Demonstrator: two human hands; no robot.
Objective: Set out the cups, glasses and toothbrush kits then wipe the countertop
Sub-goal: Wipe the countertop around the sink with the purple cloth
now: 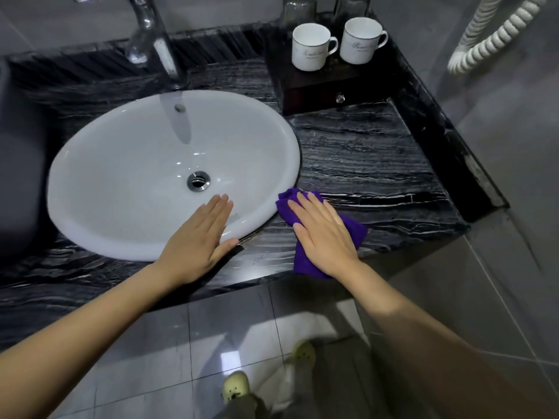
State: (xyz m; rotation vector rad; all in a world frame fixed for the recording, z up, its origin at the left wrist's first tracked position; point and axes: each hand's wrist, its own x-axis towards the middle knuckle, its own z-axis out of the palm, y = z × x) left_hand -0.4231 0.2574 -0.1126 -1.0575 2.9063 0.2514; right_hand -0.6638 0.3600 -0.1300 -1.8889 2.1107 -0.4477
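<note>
The purple cloth [305, 237] is lying flat on the black marble table [369, 164], just to the right of the white sink [90, 164] and close to the table's front edge. The right hand [325, 234] is pressing down on the cloth, palm flat — its fingers [314, 207] are extended and slightly spread, reaching toward the sink rim. Part of the cloth is showing beyond the fingertips and below the wrist.

The left hand [196, 240] is resting palm down on the front rim of the sink, fingers straight and held close together, thumb lying along the rim edge. It is holding nothing.

At the far right corner of the table, a dark wooden drawer box [326, 89] is standing against the wall. Two white cups [311, 46] are sitting upright on top of it, side by side, handles pointing right. Two clear glasses [298, 9] are standing behind the cups, partly cut off by the frame. No toothbrush kits can be made out.

A chrome faucet [151, 37] is rising behind the sink — its spout is reaching over the basin. A white coiled cord [496, 34] is hanging on the right-hand wall.
</note>
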